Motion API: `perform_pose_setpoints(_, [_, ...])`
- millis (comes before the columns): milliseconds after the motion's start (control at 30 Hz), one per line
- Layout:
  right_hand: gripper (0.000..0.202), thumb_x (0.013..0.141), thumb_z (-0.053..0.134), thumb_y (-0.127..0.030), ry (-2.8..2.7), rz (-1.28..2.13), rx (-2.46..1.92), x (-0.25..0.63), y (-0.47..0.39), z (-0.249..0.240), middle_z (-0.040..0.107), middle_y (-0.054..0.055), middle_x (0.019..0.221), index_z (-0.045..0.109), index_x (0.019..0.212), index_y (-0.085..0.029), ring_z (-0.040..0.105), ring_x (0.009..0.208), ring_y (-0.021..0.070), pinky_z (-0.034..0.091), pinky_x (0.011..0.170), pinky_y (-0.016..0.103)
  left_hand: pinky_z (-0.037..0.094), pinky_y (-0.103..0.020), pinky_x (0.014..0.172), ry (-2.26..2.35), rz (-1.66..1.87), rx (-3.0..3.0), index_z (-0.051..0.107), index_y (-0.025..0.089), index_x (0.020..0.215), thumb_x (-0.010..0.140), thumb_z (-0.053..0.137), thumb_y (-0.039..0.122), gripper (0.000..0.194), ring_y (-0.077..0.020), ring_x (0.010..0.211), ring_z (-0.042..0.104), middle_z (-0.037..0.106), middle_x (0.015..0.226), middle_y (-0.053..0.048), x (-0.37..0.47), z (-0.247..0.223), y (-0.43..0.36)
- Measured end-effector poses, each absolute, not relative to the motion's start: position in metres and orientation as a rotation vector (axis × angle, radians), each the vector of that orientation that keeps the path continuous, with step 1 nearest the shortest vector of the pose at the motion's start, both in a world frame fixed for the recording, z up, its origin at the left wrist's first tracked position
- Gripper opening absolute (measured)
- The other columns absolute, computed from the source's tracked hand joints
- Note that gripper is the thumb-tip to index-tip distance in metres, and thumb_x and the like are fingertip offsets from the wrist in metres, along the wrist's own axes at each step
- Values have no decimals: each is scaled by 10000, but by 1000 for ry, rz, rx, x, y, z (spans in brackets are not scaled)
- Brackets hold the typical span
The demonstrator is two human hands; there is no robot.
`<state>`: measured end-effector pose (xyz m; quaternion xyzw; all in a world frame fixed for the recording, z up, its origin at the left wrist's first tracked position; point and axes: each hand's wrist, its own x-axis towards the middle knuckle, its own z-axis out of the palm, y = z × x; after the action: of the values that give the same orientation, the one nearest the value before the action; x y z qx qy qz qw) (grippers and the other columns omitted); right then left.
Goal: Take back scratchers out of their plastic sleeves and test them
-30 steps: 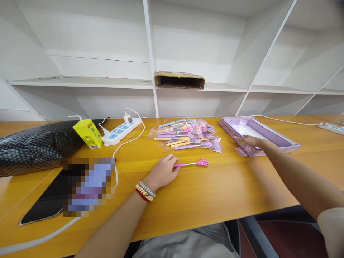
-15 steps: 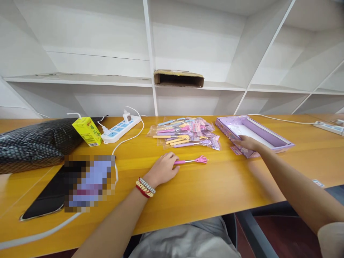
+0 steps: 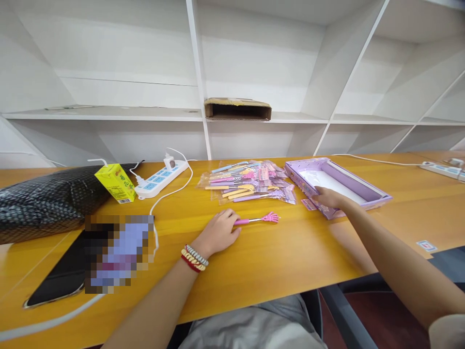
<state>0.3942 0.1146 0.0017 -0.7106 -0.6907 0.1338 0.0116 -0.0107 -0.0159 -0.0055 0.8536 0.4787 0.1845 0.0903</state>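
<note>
My left hand rests on the table with its fingers closed round the handle end of a pink hand-shaped back scratcher, whose pink head points right. At the near left wall of a purple tray-like box, my right hand grips the edge, its thumb side partly hidden. Beside the box's near left corner lies a small pink packet or card. Several more scratchers in clear wrappers lie in a pile beyond my left hand, with yellow, purple, pink and blue handles.
On the left are a black wrapped bag, a yellow drink carton, a white power strip with cables and a dark phone by a blurred patch. A cardboard box sits on the white shelf behind.
The camera view has shifted slightly. Both hands keep their places on the scratcher and the purple box; nothing else has visibly moved.
</note>
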Motion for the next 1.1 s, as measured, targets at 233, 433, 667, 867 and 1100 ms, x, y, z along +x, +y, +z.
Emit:
perform_pose_setpoints(233, [626,785,442,-556,-2110,39,-2088,377,96,15,565,179,1194,499,1236,-125,529,1094,305,422,846,371,430,-343,860,1434,565,2558,580,216,987,832,453,262,205,-192,934,528,561,966,-43,-10,-7,-15])
perform_pose_setpoints(433, [388,816,455,-393,-2028,-53,-1659,312,82,34,630,125,1082,611,1073,-149,573,1000,249,420,865,350,435,-335,864,1444,586,2541,594,198,953,847,424,256,208,-187,923,536,567,965,-53,-12,-11,-9])
perform_pose_setpoints(667, [322,789,552,-414,-2314,270,-1048,241,58,7,647,85,949,628,973,-160,584,876,188,446,786,312,439,-335,884,1495,619,2517,605,191,1007,797,519,328,265,-196,939,545,562,1026,-62,-24,-14,-4])
perform_pose_setpoints(867, [288,880,436,-372,-2661,92,-912,203,32,-21,619,84,900,635,964,-180,547,872,181,402,810,320,439,-328,844,1457,631,2572,625,199,893,848,466,294,191,-177,893,546,573,947,-56,-23,-16,0])
perform_pose_setpoints(1100, [367,817,502,-477,-2203,-206,-1199,214,34,-6,537,143,1147,592,1025,-190,430,1115,287,312,924,450,416,-340,773,1660,722,2495,528,178,980,910,337,301,238,-196,853,552,600,940,-80,-14,-15,2])
